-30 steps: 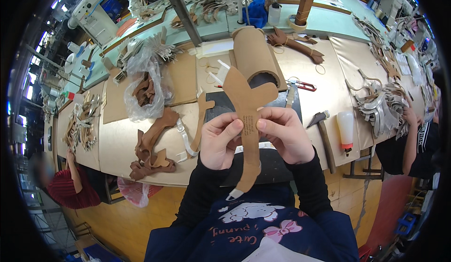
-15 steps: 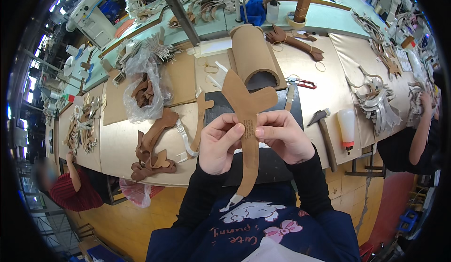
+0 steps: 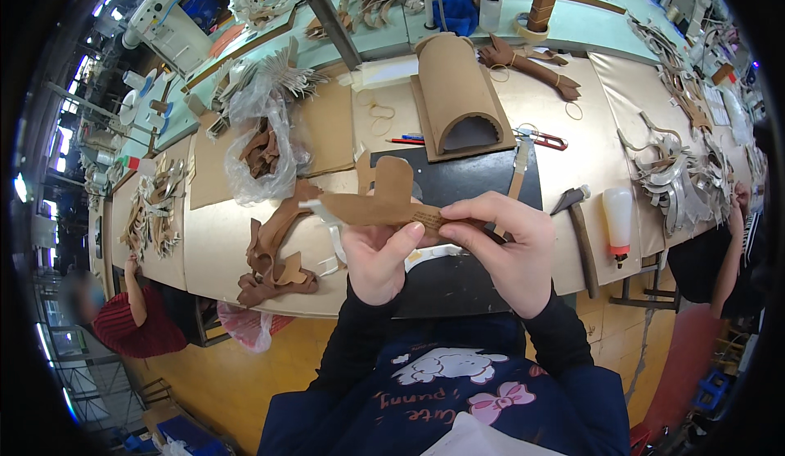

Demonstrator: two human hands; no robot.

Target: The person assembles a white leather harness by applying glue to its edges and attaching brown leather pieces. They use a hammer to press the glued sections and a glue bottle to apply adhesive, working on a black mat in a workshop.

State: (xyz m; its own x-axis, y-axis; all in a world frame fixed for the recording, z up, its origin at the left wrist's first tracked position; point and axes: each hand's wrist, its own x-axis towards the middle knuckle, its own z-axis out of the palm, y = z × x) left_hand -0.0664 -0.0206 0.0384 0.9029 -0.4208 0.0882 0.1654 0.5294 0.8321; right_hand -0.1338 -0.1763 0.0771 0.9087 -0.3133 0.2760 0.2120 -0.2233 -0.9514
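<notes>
A brown leather shoe-upper piece (image 3: pixel 394 184), with a side tab and small dark print, is held level above the black board (image 3: pixel 458 284). My left hand (image 3: pixel 376 264) supports it from below, thumb pressed on top beside the print. My right hand (image 3: pixel 515 247) pinches the narrower end between thumb and fingers. A white tip sticks out at the piece's left end. Part of the strap is hidden behind my right fingers. On the table to the left lie loose brown leather pieces (image 3: pixel 274 247) beside a white strip (image 3: pixel 335 231).
A curved brown form (image 3: pixel 454 84) stands behind the board. To the right are a hammer (image 3: pixel 584 239), a white bottle with a red cap (image 3: pixel 617 219), red-handled snips (image 3: pixel 546 139) and a strap pile (image 3: pixel 672 186). A plastic bag (image 3: pixel 270 166) sits left. Co-workers are at both sides.
The leather piece has turned from upright to nearly level, its wide end now pointing left. My right hand has shifted along it and pinches the narrower part. The view has shifted slightly.
</notes>
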